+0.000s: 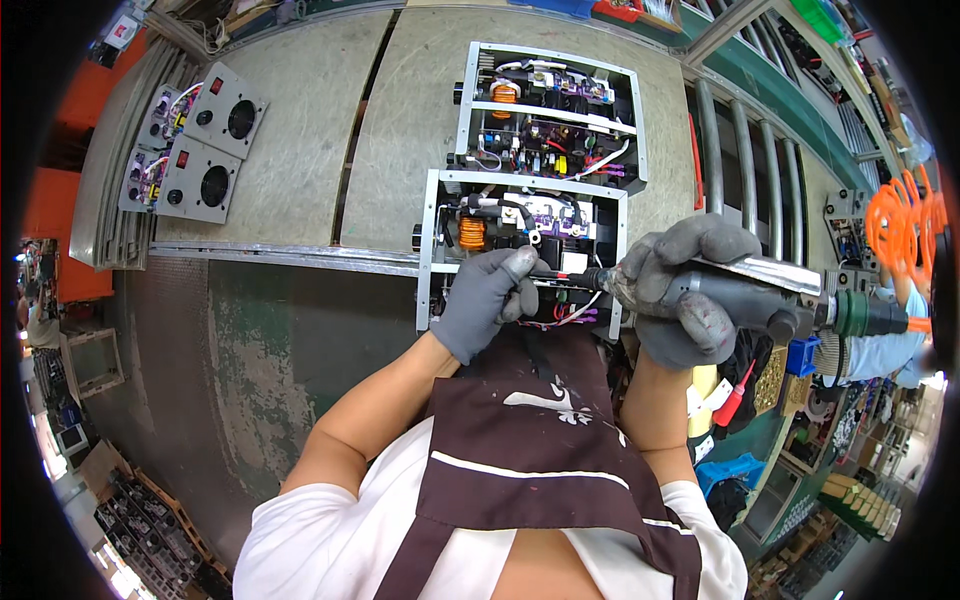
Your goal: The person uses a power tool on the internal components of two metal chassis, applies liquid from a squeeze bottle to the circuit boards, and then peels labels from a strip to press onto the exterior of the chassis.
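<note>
Left hand: our left hand [487, 298], in a grey knit glove, sits at centre frame with thumb and fingertips pinched shut around the thin dark bit of the driver, seemingly to steady the tip over the board.
Right hand: our right hand [678, 290], gloved the same and smudged with red, is wrapped fully closed round the body of the power screwdriver [745, 298] at centre right; the whole-fist grip looks meant to hold the heavy tool level.
Power screwdriver: a dark grey barrel with a shiny metal lever along its top, lying sideways and pointing left into the near unit; a green fitting and an orange coiled hose [905, 225] trail off its back end at the right edge.
Near unit: an open electronics chassis [428, 250] with a bare metal frame, copper coil, purple parts and loose white and red wires, just above our apron at centre.
Far unit: a second open chassis [550, 110] of the same kind touches it, higher in the frame.
Bench: a worn grey worktop [300, 140], scuffed and dull.
Upper left: two grey fan panels [205, 150] with round vents and red switches lie flat.
</note>
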A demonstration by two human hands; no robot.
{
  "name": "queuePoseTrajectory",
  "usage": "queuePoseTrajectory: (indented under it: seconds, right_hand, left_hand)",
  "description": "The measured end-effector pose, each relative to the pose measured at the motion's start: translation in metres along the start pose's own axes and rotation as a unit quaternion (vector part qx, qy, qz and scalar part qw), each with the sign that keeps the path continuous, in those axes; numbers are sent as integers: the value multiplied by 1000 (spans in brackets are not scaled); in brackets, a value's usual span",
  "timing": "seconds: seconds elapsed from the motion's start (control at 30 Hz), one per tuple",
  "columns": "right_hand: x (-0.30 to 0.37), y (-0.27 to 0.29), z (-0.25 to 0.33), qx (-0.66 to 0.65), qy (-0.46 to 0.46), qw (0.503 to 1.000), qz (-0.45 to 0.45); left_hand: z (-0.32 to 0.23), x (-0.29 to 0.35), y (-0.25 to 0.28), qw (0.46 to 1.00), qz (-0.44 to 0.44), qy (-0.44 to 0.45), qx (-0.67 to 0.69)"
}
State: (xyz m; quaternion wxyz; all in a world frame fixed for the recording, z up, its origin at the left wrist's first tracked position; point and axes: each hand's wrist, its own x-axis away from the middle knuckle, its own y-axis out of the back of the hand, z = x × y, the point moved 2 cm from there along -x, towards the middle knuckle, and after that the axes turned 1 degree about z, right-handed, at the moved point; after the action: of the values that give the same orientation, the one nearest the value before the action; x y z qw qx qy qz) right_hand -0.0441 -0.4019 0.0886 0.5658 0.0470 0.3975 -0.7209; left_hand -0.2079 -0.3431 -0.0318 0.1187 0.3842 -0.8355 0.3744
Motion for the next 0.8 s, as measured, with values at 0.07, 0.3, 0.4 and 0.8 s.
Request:
queuePoseTrajectory:
  seconds: [0.07, 0.3, 0.4, 0.8]
  right_hand:
    - [-2, -1, 1, 11, -12, 998, -56]
    - [-4, 2, -6, -3, -4, 999, 35]
    - [2, 1, -6, 20, -23, 999, 25]
    - [4, -4, -18, 75, 15, 971, -227]
  left_hand:
    - [2, 2, 1, 997, 18, -26, 64]
    - [12, -3, 7, 987, 37, 45, 149]
    - [6, -1, 3, 996, 3, 7, 93]
    - [0, 0, 8, 991, 10, -54, 118]
